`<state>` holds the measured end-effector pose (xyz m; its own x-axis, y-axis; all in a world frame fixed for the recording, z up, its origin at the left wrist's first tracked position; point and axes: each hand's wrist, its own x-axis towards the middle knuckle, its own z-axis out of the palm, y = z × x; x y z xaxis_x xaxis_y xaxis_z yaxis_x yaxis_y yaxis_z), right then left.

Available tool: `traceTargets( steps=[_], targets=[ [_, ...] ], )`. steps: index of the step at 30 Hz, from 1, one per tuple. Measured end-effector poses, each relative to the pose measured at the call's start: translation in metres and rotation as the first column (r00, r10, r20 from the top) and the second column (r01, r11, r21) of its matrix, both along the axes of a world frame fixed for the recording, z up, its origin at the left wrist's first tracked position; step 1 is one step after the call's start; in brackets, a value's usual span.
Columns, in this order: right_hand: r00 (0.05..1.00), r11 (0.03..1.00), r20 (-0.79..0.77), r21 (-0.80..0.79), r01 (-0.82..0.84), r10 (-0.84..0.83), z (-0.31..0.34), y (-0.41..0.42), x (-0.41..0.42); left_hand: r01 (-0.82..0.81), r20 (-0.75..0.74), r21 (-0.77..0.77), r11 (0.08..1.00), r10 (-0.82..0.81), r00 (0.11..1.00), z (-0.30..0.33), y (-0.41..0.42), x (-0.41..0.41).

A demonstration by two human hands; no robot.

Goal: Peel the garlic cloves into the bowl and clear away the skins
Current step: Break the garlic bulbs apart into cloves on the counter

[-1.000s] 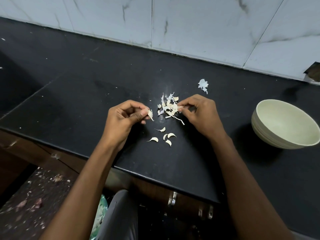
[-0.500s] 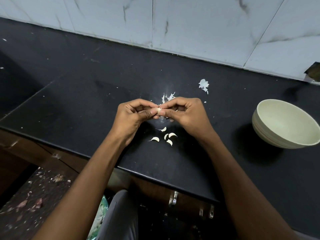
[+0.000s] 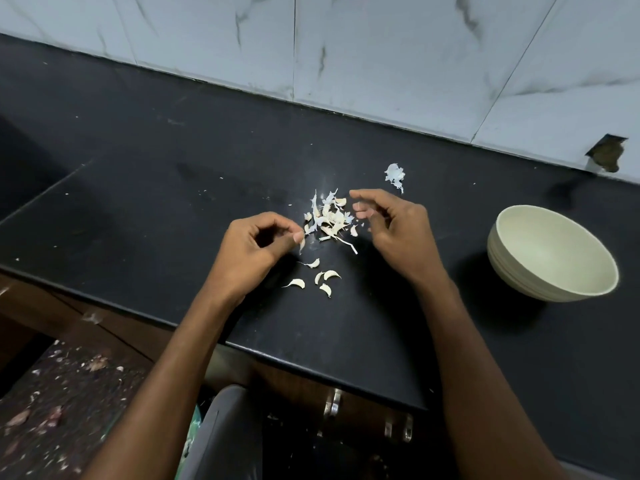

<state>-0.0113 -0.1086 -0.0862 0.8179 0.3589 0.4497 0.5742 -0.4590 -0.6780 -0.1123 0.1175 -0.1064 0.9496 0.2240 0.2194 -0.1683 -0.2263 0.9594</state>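
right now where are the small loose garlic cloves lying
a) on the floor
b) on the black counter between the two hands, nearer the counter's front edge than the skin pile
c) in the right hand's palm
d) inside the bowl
b: the garlic cloves lie on the bare black counter, nearer its front edge than the pile of skins, while the bowl off to the right shows nothing inside.

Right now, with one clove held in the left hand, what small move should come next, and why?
Probably bring the right hand back to the garlic clove that the left hand pinches, and pull off more skin. The right hand hangs open beside the skin pile, holding nothing. The bowl looks empty, and small cloves lie on the counter.
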Motion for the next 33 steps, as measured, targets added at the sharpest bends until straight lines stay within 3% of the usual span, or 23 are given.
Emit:
traceTargets(
  steps=[5,9,12,16,20,26,29,33],
  targets=[
    [0.989,0.988,0.035,-0.050,0.145,-0.143,0.002,-0.010,0.006,0.005,-0.058,0.225,0.974,0.008,0.998,-0.002,-0.001,0.002],
    [0.975,0.943,-0.104,-0.292,0.160,-0.197,-0.002,-0.006,0.003,-0.026,-0.041,0.333,0.943,0.042,0.998,0.002,-0.003,0.000],
    [0.973,0.927,-0.091,-0.334,0.172,-0.213,-0.001,-0.002,0.001,-0.035,-0.046,0.424,0.905,0.059,0.997,0.003,-0.007,-0.001],
    [0.976,0.979,-0.173,-0.178,0.102,-0.133,0.002,-0.008,0.007,-0.026,-0.054,0.415,0.910,0.053,0.997,0.004,-0.007,-0.001],
    [0.943,0.984,-0.282,0.078,-0.159,0.175,0.015,-0.015,-0.002,0.026,-0.041,0.341,0.940,-0.012,0.999,0.003,-0.004,-0.003],
    [0.872,0.898,-0.326,-0.123,-0.421,0.365,0.012,-0.004,-0.008,0.010,-0.014,0.110,0.994,-0.009,1.000,0.004,-0.002,0.004],
    [0.926,0.958,-0.288,-0.073,-0.277,0.245,0.009,-0.007,0.000,-0.019,0.016,0.186,0.982,0.017,1.000,0.004,-0.003,0.016],
    [0.992,0.988,-0.102,-0.128,-0.087,0.074,-0.001,-0.001,0.014,0.047,0.027,0.467,0.883,-0.067,0.997,0.013,-0.009,0.045]
  ],
)
